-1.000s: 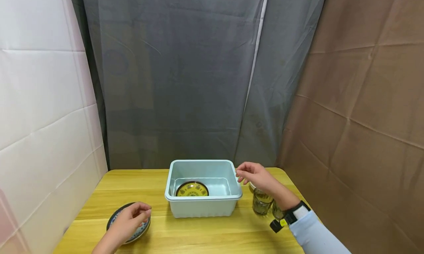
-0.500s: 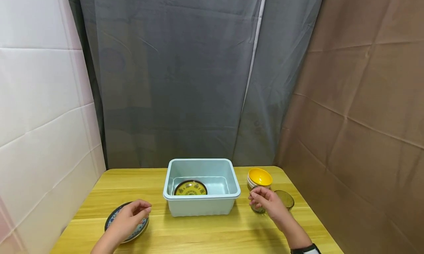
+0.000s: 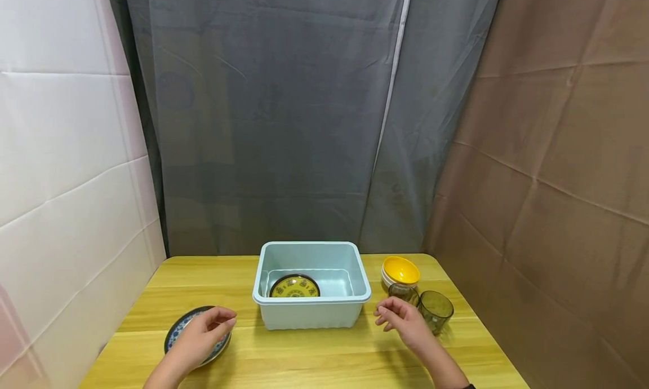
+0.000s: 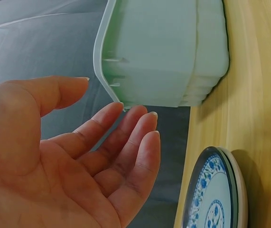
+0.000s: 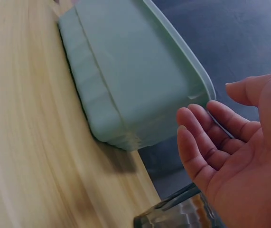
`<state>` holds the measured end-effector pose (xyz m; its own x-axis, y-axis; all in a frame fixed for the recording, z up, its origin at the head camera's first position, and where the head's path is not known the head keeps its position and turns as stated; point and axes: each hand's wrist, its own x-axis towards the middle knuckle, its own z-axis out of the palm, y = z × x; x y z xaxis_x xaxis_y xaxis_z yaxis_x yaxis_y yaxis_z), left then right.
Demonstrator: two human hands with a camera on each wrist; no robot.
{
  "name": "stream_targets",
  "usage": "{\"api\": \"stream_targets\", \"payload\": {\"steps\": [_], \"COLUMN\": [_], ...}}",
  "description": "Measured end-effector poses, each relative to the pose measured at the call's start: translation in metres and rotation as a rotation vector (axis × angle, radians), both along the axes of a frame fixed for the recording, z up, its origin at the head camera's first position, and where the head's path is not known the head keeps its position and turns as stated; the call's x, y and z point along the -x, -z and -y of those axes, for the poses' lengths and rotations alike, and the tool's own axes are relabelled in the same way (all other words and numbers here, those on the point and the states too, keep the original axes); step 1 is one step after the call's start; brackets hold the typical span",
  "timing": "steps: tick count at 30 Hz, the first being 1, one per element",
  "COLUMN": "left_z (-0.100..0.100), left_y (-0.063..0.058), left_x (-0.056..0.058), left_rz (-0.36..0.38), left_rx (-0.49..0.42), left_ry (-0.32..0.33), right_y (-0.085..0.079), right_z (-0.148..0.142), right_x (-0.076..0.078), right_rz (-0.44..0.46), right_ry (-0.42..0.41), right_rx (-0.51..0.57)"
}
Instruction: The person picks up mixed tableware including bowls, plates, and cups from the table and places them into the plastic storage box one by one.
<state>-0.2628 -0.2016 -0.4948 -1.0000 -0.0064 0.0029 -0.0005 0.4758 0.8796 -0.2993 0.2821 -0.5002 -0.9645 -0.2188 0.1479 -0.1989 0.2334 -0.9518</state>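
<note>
No text, label, brand or number is showing legibly on anything. The yellow dish [image 3: 295,288] inside the bin [image 3: 311,315] is bearing dark marks too small to make out, and the top plate [image 4: 217,185] is displaying only blue flowers.

head view looks forward and down; both wrist views, sideways and closer, share its bin [image 3: 313,314].

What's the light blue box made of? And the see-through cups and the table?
The box looks like smooth plastic with a soft sheen and moulded rim. The cups seem to be shiny tinted glass, since they're see-through, but plastic is possible. The table shows wood-like grain, slightly glossy: maybe wood, maybe a printed top.
</note>
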Motion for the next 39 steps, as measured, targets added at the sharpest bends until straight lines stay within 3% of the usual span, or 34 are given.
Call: {"api": "stream_targets", "payload": {"steps": [18, 23, 31, 36, 39], "left_z": [0.004, 0.017, 0.056, 0.077, 0.089], "left_y": [0.001, 0.0, 0.0, 0.007, 0.013], "left_x": [-0.003, 0.0, 0.016, 0.024, 0.028], "left_rz": [-0.003, -0.009, -0.035, -0.082, -0.074], "left_rx": [0.047, 0.043, 0.226, 0.349, 0.415], "left_ry": [0.009, 0.024, -0.028, -0.07, -0.103], "right_y": [0.011, 0.012, 0.012, 0.013, 0.014], "right_z": [0.005, 0.004, 0.003, 0.003, 0.003], "right_x": [-0.005, -0.006, -0.007, -0.01, -0.011], "right_rz": [0.095, 0.103, 0.097, 0.097, 0.097], "right_ry": [-0.027, -0.035, -0.05, -0.071, -0.083], "right_rx": [0.013, 0.023, 0.012, 0.015, 0.012]}}
